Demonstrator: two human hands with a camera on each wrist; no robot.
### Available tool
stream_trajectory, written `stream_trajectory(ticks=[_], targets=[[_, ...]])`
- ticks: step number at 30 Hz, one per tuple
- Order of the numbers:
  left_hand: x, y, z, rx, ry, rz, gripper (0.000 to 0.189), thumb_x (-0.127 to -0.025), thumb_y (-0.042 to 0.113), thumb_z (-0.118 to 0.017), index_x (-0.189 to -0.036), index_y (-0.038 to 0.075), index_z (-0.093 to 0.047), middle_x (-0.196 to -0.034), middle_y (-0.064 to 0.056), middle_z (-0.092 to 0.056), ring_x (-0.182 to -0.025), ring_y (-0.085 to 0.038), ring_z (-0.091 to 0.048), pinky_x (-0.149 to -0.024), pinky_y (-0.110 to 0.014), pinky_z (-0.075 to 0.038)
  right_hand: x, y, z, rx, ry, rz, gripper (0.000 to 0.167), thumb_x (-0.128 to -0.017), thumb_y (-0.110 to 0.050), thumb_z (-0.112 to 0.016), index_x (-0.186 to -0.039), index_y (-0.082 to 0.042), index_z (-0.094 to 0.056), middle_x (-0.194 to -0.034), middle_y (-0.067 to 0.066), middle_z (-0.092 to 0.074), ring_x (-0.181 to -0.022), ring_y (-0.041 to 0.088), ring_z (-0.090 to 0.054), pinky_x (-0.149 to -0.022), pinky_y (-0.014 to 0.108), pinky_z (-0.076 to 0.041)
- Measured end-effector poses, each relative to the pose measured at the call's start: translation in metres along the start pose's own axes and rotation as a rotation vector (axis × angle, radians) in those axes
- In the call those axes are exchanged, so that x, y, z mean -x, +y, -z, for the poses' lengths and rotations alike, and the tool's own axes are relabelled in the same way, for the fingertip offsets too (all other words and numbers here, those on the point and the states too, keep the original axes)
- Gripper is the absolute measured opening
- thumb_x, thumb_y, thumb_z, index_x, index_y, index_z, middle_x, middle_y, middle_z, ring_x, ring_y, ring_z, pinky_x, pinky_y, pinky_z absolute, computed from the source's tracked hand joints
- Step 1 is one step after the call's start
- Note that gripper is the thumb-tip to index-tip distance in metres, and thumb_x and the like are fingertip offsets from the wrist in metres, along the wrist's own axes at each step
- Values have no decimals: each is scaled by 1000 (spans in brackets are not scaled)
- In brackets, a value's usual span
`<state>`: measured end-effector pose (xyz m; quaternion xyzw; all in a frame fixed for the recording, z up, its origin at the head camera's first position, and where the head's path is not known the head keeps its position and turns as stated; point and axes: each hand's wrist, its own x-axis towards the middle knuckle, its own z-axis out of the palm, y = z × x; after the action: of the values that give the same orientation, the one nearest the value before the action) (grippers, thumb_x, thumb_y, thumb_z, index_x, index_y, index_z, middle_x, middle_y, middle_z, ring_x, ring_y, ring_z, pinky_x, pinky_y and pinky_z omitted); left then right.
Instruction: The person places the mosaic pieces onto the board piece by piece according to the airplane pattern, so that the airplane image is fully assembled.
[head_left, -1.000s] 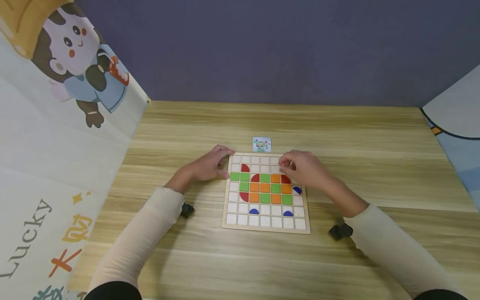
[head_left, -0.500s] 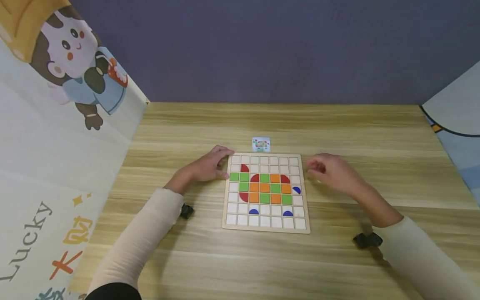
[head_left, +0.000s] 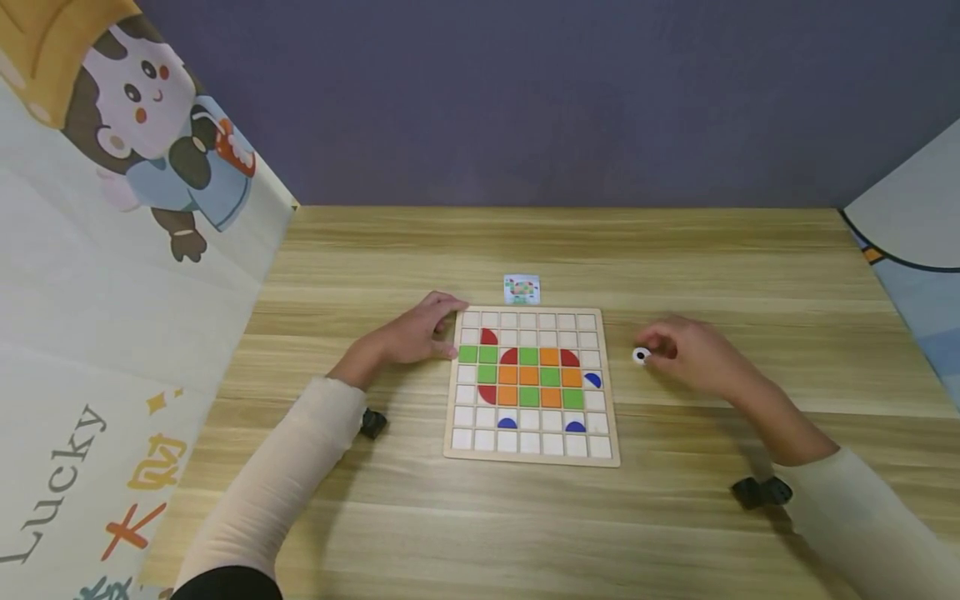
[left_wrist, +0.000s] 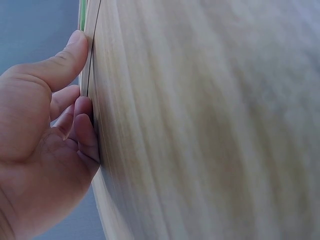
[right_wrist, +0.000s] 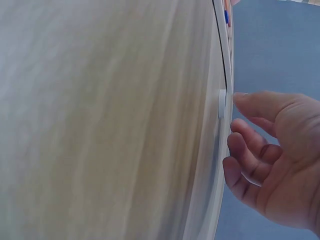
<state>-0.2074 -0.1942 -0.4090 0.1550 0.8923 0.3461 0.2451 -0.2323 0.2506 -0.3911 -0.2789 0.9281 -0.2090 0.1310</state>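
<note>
A square wooden grid board (head_left: 532, 460) lies on the table, with green, orange, red and blue pieces in some of its white cells. My left hand (head_left: 420, 331) rests against the board's left edge, its thumb and index finger spread along the upper left corner. To the right of the board, a small white round piece with a black dot (head_left: 641, 356) lies on the table. Beside it is my right hand (head_left: 693, 354), fingers loosely bent. The right wrist view shows a gap between the thumb and the white disc (right_wrist: 221, 103).
A small printed card (head_left: 522, 288) with a coloured pattern lies just behind the board. The wooden table (head_left: 390, 517) meets a dark wall (head_left: 555, 108) at the back. Black wrist-camera mounts (head_left: 761, 492) sit under both forearms.
My right hand has moved right, from over the board's upper right to the table beside it. The white disc now shows on the table at its fingertips. My left hand has stayed put.
</note>
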Motion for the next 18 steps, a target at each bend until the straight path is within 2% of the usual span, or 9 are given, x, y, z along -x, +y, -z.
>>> stream_trajectory(ticks=[6, 12, 18], targets=[[0, -1, -1, -2, 2, -2, 80, -93, 24, -75, -159, 14, -32, -159, -10, -28, -124, -28, -50, -110, -45, -46, 2, 4, 0, 16, -22, 12, 28, -85, -8, -80, -112, -9, -75, -92, 2, -68, -79, 15, -56, -68, 30, -47], [0, -1, -1, 10, -1, 6, 79, -94, 24, -75, -159, 14, -33, -159, -9, -28, -126, -29, -50, -110, -45, -45, 2, 8, -4, 22, -53, 21, 30, -87, -7, -78, -116, -9, -75, -96, 3, -70, -81, 14, -57, -70, 31, -48], [0, -2, -1, 12, 1, 10, 79, -93, 24, -75, -159, 15, -33, -158, -9, -29, -127, -29, -50, -111, -45, -45, 0, 9, -7, 17, -67, -11, 29, -89, -7, -76, -118, -9, -74, -95, 3, -68, -83, 16, -57, -71, 32, -47]])
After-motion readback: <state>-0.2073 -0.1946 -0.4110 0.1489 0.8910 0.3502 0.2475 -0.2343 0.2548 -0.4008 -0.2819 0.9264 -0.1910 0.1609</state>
